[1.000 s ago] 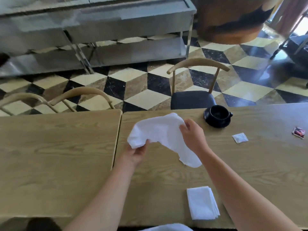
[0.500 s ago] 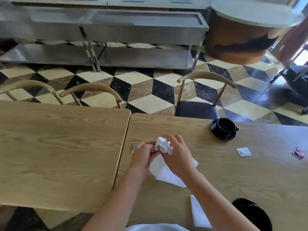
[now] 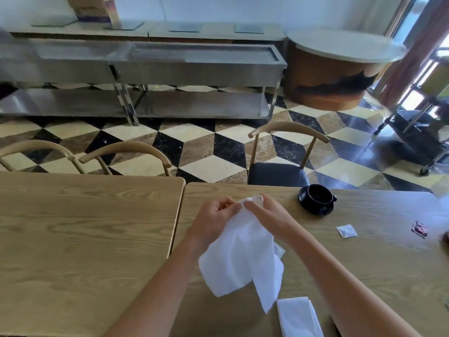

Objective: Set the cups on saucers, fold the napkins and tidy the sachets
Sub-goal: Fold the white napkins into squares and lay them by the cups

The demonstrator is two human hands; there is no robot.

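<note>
Both hands, left hand [image 3: 213, 221] and right hand [image 3: 264, 212], pinch the top edge of an unfolded napkin [image 3: 240, 259] hanging over the table [image 3: 97, 227]. Done, apparently: one folded napkin [image 3: 297, 317] near edge, black cup [image 3: 318, 195] on saucer [image 3: 313, 207]. Left: this fold; white sachet [image 3: 346, 231] and red sachet [image 3: 419, 229] lie scattered to the right.

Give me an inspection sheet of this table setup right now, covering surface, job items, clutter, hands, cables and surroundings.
Surface: two wooden tables pushed together, a narrow seam between them.
Job's things: white napkin held up, hanging unfolded; folded napkin lying at the near edge; black cup sitting on its black saucer; white sachet and red sachet lying loose to the right.
Clutter: a dark thing at the right edge, cut off, cannot tell what.
Hands: left hand and right hand both pinch the napkin's top edge.
Cables: nothing seen.
Surroundings: wooden chairs, steel counter, chequered floor.
</note>
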